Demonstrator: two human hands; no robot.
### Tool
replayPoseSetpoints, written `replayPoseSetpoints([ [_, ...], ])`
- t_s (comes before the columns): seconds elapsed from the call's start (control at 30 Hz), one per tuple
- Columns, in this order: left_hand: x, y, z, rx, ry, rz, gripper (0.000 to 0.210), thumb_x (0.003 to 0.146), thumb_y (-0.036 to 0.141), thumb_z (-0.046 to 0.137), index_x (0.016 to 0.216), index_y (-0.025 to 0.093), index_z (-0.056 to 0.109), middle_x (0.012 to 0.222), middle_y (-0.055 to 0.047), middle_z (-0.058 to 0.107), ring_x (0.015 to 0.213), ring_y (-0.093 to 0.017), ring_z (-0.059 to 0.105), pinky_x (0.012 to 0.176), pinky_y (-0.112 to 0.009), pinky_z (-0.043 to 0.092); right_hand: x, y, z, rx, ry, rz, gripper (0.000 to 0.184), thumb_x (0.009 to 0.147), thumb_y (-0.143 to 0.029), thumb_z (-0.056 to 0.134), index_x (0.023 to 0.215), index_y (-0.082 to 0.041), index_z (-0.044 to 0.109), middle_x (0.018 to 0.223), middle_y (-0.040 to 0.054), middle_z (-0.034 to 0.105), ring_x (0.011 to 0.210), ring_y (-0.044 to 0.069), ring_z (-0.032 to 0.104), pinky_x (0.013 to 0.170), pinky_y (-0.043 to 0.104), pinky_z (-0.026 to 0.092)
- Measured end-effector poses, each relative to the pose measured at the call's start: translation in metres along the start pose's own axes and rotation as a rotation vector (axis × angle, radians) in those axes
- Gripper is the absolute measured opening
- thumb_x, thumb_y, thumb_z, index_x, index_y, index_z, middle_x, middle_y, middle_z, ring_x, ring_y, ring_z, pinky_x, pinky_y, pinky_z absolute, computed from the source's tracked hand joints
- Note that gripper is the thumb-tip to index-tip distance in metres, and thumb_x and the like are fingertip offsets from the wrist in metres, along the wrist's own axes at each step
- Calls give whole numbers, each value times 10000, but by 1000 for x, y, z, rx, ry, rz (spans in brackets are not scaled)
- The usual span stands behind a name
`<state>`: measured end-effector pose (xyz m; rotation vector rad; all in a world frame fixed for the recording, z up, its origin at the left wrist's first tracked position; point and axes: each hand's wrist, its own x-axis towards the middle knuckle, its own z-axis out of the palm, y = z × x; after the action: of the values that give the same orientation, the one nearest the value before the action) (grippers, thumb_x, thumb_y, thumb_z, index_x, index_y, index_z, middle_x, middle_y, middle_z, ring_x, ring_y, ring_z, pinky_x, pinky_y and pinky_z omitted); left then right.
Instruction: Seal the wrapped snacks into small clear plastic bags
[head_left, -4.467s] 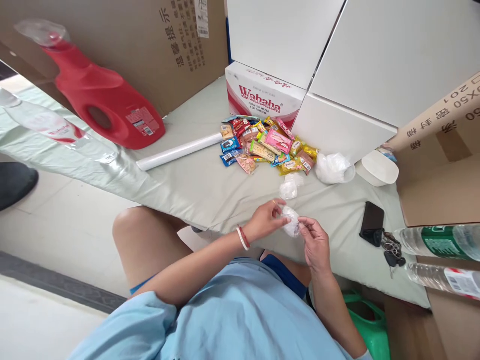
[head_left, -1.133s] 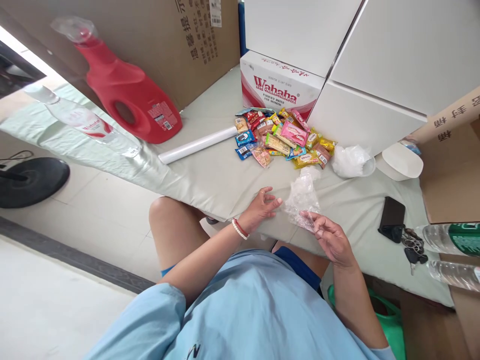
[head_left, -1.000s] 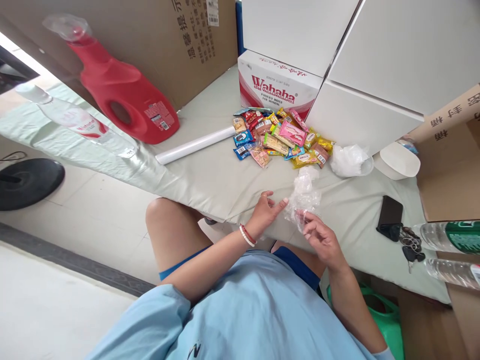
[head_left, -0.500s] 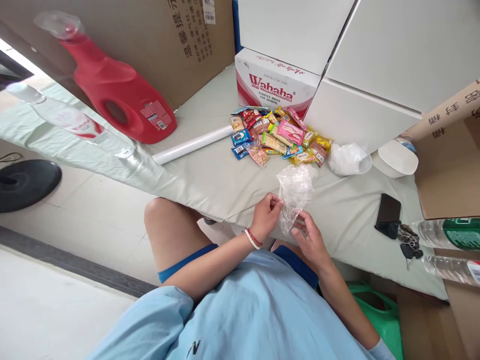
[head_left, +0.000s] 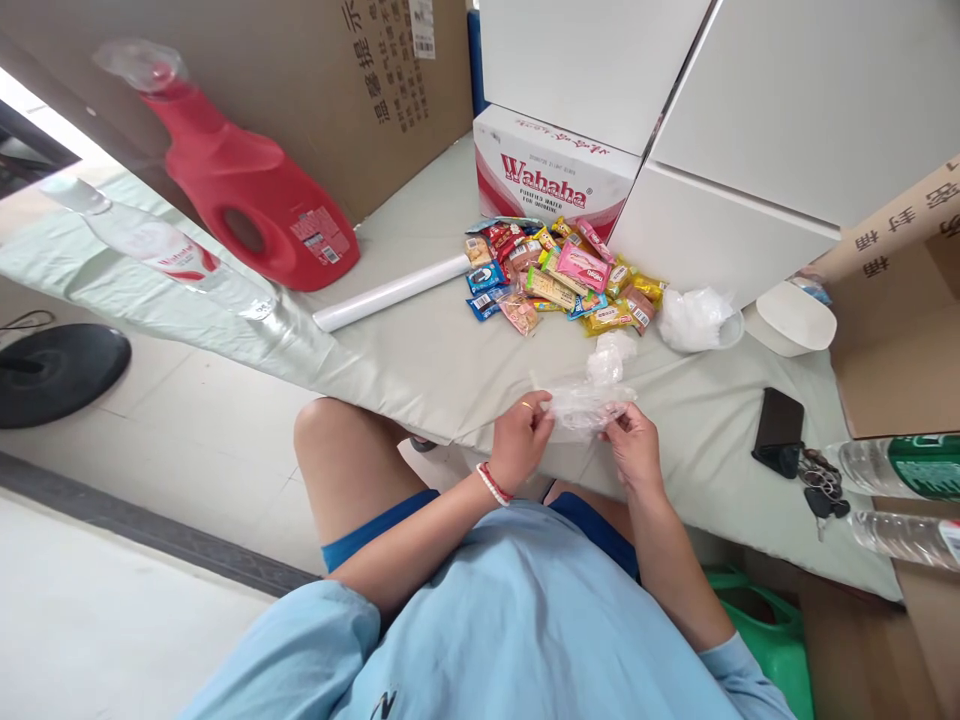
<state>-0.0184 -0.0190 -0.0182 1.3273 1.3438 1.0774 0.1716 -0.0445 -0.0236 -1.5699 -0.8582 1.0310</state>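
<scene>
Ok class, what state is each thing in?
Held plastic, crumpled
Left hand, pinching held plastic
Right hand, pinching held plastic
Small wad, crumpled
Big wad, bunched
Snacks, wrapped, heaped
Wahaha box, closed
Jug, upright, top covered
Bottle beside jug, capped
Roll, lying flat
Keys, bunched
Bowl, orientation unclear
Bottles at right, caps unseen

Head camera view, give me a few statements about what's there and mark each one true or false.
1. The left hand and the right hand both hold the clear plastic. True.
2. The Wahaha box stands behind the pile of snack packets. True.
3. The left hand is touching the snack packets. False: the packets lie farther off, apart from both hands.
4. The black phone lies beside the keys. True.
5. The keys lie between the two hands. False: they lie to the right of the right hand.
</scene>
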Motion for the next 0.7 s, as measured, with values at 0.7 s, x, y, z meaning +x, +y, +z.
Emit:
replayPoseSetpoints([
  [0.7, 18, -16, -22, -557, 269, -333, 162, 829, 368, 686, 883, 216, 693, 838, 3, 632, 749, -127, 567, 696, -249, 464, 3, -8, 23, 164, -227, 172, 372, 597, -436, 878, 820, -214, 679, 700, -27, 605, 606, 112, 487, 507, 224, 433],
])
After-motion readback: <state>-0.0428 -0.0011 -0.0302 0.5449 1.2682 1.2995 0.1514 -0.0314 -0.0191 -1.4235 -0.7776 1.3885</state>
